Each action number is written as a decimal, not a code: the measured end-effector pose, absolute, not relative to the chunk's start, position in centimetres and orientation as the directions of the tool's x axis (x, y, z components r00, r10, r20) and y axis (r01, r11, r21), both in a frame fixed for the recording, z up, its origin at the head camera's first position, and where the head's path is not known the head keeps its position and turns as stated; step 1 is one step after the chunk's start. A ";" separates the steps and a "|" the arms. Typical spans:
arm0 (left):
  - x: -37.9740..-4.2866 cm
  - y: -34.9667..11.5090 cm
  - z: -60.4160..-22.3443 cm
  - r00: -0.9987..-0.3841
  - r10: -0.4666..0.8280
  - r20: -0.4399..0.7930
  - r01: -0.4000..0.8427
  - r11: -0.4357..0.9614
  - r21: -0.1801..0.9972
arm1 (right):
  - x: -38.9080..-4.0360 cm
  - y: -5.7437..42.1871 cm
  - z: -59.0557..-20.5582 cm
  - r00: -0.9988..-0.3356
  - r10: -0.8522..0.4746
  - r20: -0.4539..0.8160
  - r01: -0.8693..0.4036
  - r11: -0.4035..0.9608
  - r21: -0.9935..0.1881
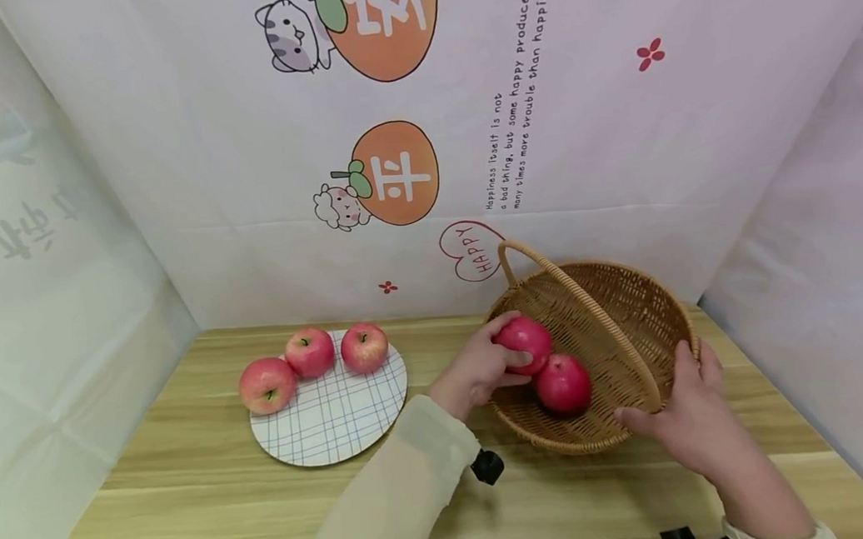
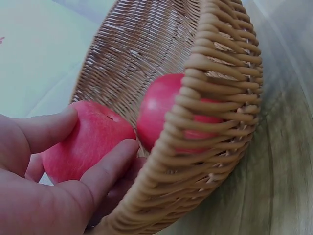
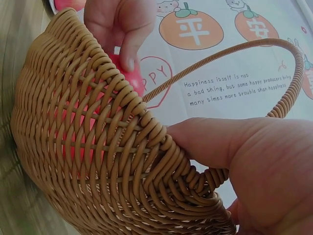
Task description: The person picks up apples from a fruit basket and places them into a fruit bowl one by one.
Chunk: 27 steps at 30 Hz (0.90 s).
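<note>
My left hand [image 1: 481, 366] grips a red apple [image 1: 524, 344] at the left rim of a wicker basket [image 1: 613, 290]. In the left wrist view, the thumb and fingers curl round the held apple [image 2: 88, 139]. A second apple [image 1: 563, 385] lies inside the basket, right beside it, partly hidden by the woven wall in the left wrist view. The basket leans with its opening toward the left and up. At its right side my right hand [image 1: 693, 414] holds the rim near the foot of the arched handle [image 1: 592, 304], with the thumb on the near edge.
Left of the basket, a round plate [image 1: 330, 431] with a blue grid pattern lies on the wooden table [image 1: 192, 495]. Three apples sit along its back and left edge, including one [image 1: 268, 386] at its rim. A printed cloth [image 1: 244, 166] stands behind, with cloth walls on both sides.
</note>
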<state>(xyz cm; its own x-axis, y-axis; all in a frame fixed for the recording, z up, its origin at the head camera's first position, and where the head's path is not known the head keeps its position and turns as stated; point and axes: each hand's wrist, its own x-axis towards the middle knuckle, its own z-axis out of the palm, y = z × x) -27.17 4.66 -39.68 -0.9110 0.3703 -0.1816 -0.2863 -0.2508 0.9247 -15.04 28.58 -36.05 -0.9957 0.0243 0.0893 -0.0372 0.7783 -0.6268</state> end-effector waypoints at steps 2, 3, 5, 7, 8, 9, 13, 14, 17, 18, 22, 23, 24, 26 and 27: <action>-27.0 4.3 -39.4 -0.907 0.379 -0.183 -0.291 -0.250 0.924 | -15.1 28.7 -36.1 -0.996 0.025 0.091 -0.038 0.778 -0.627; -26.9 4.2 -39.3 -0.905 0.384 -0.183 -0.293 -0.249 0.923 | -15.1 28.7 -36.1 -0.995 0.025 0.095 -0.040 0.778 -0.627; -26.6 3.9 -38.9 -0.901 0.394 -0.183 -0.296 -0.249 0.922 | -15.1 28.7 -36.1 -0.995 0.025 0.098 -0.042 0.781 -0.623; -26.4 3.6 -38.7 -0.899 0.401 -0.178 -0.293 -0.247 0.924 | -15.2 28.7 -36.1 -0.994 0.027 0.102 -0.043 0.785 -0.618; -26.3 3.5 -38.6 -0.898 0.404 -0.176 -0.293 -0.249 0.923 | -15.2 28.6 -36.1 -0.994 0.027 0.104 -0.043 0.786 -0.617; -26.2 3.3 -38.5 -0.897 0.406 -0.174 -0.293 -0.252 0.923 | -15.2 28.6 -36.1 -0.994 0.028 0.109 -0.045 0.786 -0.617; -26.0 2.6 -38.5 -0.897 0.410 -0.166 -0.285 -0.249 0.926 | -15.2 28.6 -36.1 -0.993 0.031 0.115 -0.047 0.789 -0.613; -25.9 2.4 -38.4 -0.897 0.410 -0.166 -0.283 -0.246 0.927 | -15.2 28.6 -36.1 -0.993 0.031 0.114 -0.046 0.788 -0.614; -25.8 1.7 -38.4 -0.898 0.408 -0.162 -0.275 -0.234 0.933 | -15.2 28.6 -36.1 -0.993 0.032 0.110 -0.042 0.790 -0.611; -25.7 1.5 -38.3 -0.900 0.406 -0.160 -0.271 -0.231 0.935 | -15.2 28.6 -36.1 -0.993 0.031 0.111 -0.044 0.789 -0.612; -25.2 0.4 -37.8 -0.902 0.406 -0.149 -0.260 -0.235 0.936 | -15.2 28.6 -36.2 -0.992 0.031 0.122 -0.051 0.788 -0.614; -25.1 0.2 -37.7 -0.902 0.406 -0.146 -0.257 -0.235 0.937 | -15.2 28.6 -36.2 -0.992 0.030 0.120 -0.050 0.787 -0.615; -25.0 -0.1 -37.6 -0.903 0.405 -0.144 -0.253 -0.230 0.940 | -15.2 28.6 -36.2 -0.993 0.029 0.117 -0.050 0.786 -0.616; -24.7 -0.5 -37.5 -0.903 0.407 -0.139 -0.245 -0.222 0.944 | -15.2 28.7 -36.1 -0.994 0.029 0.105 -0.042 0.786 -0.617; -24.6 -0.8 -37.4 -0.902 0.408 -0.138 -0.244 -0.221 0.944 | -15.2 28.7 -36.1 -0.995 0.028 0.097 -0.038 0.787 -0.616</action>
